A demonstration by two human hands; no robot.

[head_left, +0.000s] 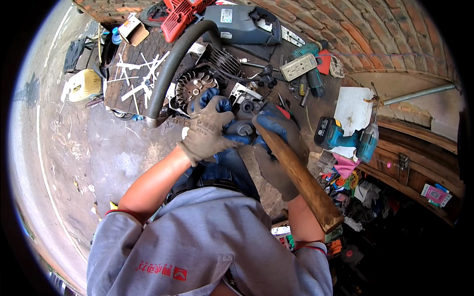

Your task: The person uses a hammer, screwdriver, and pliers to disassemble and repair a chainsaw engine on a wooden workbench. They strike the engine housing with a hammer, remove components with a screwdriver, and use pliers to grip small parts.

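My left hand (210,123), in a grey-brown glove with blue fingertips, is closed round a small round grey metal part (243,129). Close to its right, my right hand (282,143), gloved alike, grips a tool with a thick wooden handle (301,177). The handle slants back over my right forearm; the tool's head cannot be made out. Just beyond my left hand sits an engine with a finned metal flywheel (196,90) and a cylinder with cooling fins (222,60). A pale metal casting (244,92) lies beyond the round part.
A thick dark curved tube (170,74) arches beside the engine. At the back are a red machine housing (181,17) and a dark grey cover (247,23). A power strip (298,67) and teal power drill (368,142) lie to the right, by a brick wall (375,29).
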